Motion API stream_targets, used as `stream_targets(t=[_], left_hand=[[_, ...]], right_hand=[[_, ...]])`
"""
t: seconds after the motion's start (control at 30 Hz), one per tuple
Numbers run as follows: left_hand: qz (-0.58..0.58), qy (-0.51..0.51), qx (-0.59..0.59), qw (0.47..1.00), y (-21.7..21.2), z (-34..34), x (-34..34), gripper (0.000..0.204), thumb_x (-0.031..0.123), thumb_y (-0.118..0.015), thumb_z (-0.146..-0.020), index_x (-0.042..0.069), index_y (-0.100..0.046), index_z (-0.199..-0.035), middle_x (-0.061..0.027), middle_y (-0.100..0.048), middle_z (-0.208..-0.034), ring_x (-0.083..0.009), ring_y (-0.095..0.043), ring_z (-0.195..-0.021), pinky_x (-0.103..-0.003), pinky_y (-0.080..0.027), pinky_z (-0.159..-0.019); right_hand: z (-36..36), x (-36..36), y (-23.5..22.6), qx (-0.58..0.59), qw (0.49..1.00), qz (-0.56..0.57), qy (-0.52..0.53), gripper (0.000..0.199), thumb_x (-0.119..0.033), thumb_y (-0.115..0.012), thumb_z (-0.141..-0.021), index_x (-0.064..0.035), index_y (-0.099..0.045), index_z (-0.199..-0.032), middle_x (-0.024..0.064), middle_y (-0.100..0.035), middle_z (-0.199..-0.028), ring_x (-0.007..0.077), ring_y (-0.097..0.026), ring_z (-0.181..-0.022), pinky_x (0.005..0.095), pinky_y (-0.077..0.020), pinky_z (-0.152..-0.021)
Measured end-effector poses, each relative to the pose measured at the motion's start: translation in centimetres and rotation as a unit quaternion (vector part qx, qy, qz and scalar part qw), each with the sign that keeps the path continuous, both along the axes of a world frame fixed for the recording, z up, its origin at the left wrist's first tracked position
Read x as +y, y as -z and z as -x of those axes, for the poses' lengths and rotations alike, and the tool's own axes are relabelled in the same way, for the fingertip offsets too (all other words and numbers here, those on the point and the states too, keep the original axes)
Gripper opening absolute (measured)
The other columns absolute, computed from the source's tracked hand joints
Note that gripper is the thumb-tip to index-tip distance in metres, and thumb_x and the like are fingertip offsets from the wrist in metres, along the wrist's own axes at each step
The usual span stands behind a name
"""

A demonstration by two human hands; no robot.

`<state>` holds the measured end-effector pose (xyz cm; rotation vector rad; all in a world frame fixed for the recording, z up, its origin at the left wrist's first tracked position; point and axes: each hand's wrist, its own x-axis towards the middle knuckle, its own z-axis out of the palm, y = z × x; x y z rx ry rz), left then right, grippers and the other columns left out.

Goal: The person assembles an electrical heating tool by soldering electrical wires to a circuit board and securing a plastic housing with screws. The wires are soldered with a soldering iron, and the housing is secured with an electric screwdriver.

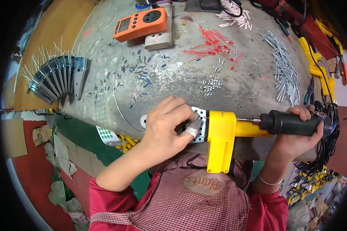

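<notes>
My left hand (pixel 164 125), with pale tape wrapped on one digit, pinches a perforated metal plate (pixel 200 135) against one end of a yellow plastic housing (pixel 221 148). The housing lies across the table's near edge, its handle-like part hanging toward my checked apron. My right hand (pixel 300 143) is wrapped round a black electric screwdriver (pixel 285 123), held level. Its shaft points left along the housing's yellow side arm, and the tip reaches the main body. Whether the tip sits in a screw is hidden.
Beyond my hands lie hex nuts (pixel 211 85), red-tipped leads (pixel 216 44), small blue and dark pieces (pixel 142 79) and long screws (pixel 284 67). An orange meter (pixel 138 26) rests on a white power strip (pixel 160 40). Several dark plates with wires (pixel 59 77) stand left; yellow housings (pixel 312 61) lie right.
</notes>
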<state>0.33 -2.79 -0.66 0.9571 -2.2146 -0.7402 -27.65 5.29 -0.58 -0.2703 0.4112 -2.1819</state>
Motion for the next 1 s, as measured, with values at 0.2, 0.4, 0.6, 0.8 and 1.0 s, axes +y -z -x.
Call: stream_targets(t=[0.2, 0.4, 0.6, 0.8, 1.0], left_hand=[[0.032, -0.022, 0.039, 0.998, 1.2, 0.6, 0.2, 0.019, 0.004, -0.072, -0.062, 0.003, -0.055, -0.070, -0.0089, -0.053, -0.069, -0.0252, -0.051, -0.063, -0.033, -0.040, -0.055], [0.074, -0.022, 0.061, 0.995, 1.7, 0.7, 0.6, 0.017, 0.005, -0.072, -0.063, 0.003, -0.060, -0.075, -0.0080, -0.052, -0.070, -0.0264, -0.049, -0.060, -0.036, -0.039, -0.052], [0.088, -0.015, 0.052, 0.995, 1.9, 0.4, 0.4, 0.018, 0.002, -0.071, -0.063, 0.002, -0.062, -0.078, -0.0094, -0.057, -0.072, -0.0241, -0.054, -0.062, -0.032, -0.041, -0.053], [0.048, -0.015, 0.078, 0.996, 1.6, 0.5, 0.2, 0.024, 0.001, -0.069, -0.067, 0.002, -0.063, -0.090, -0.0095, -0.057, -0.078, -0.0274, -0.054, -0.065, -0.035, -0.044, -0.056], [0.087, -0.014, 0.037, 0.995, 1.9, 0.5, 0.6, 0.029, 0.001, -0.068, -0.064, 0.002, -0.063, -0.092, -0.0099, -0.058, -0.080, -0.0272, -0.054, -0.067, -0.035, -0.045, -0.058]], right_hand=[[-0.1, -0.2, -0.1, -0.003, 1.000, 0.009, -0.019, 0.035, -0.028, -0.057, -0.087, -0.0001, -0.046, -0.105, 0.0057, -0.045, -0.083, 0.0167, -0.048, -0.078, 0.0365, -0.0441, -0.084], [-0.2, -0.4, -0.5, 0.004, 1.000, 0.010, -0.024, 0.034, -0.028, -0.057, -0.088, -0.0003, -0.045, -0.104, 0.0052, -0.044, -0.082, 0.0166, -0.048, -0.077, 0.0361, -0.0439, -0.085], [-0.7, -0.5, -0.9, 0.002, 1.000, 0.009, -0.023, 0.034, -0.027, -0.058, -0.088, -0.0015, -0.045, -0.104, 0.0043, -0.044, -0.081, 0.0157, -0.048, -0.077, 0.0353, -0.0436, -0.084], [-0.4, -0.3, -0.6, 0.003, 1.000, -0.012, -0.021, 0.034, -0.027, -0.058, -0.088, -0.0011, -0.045, -0.107, 0.0043, -0.044, -0.082, 0.0154, -0.047, -0.078, 0.0349, -0.0435, -0.083], [-0.2, -0.6, -0.5, 0.002, 1.000, -0.015, -0.018, 0.036, -0.025, -0.058, -0.088, -0.0001, -0.044, -0.109, 0.0046, -0.044, -0.083, 0.0155, -0.047, -0.078, 0.0351, -0.0431, -0.083]])
